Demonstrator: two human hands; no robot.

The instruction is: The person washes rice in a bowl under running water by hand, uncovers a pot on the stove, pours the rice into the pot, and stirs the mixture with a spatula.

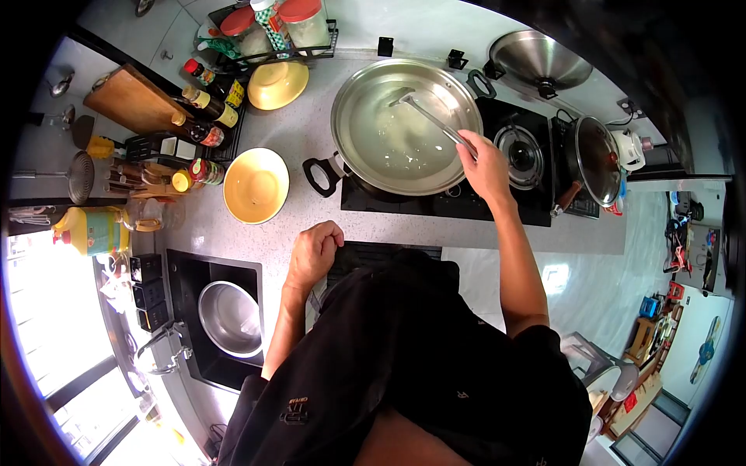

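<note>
Gray counter (303, 206) lines the kitchen wall (420, 23), with a black stove (540, 208) to the right and a dark sink (183, 272) to the left. On the stove sits a wide pan (342, 128) of pale liquid. In the sink rests a metal pot (231, 317); nearer the pan are 2 yellow bowls (256, 186), with bottles (221, 113) beside them. The right forearm (517, 256) hides part of the stove.

A metal spatula (431, 118) slants from the right hand (488, 175), wrapped around its handle, down into the pan. The left hand (315, 252) curls inward near the counter's front edge; whether it holds anything cannot be told.
</note>
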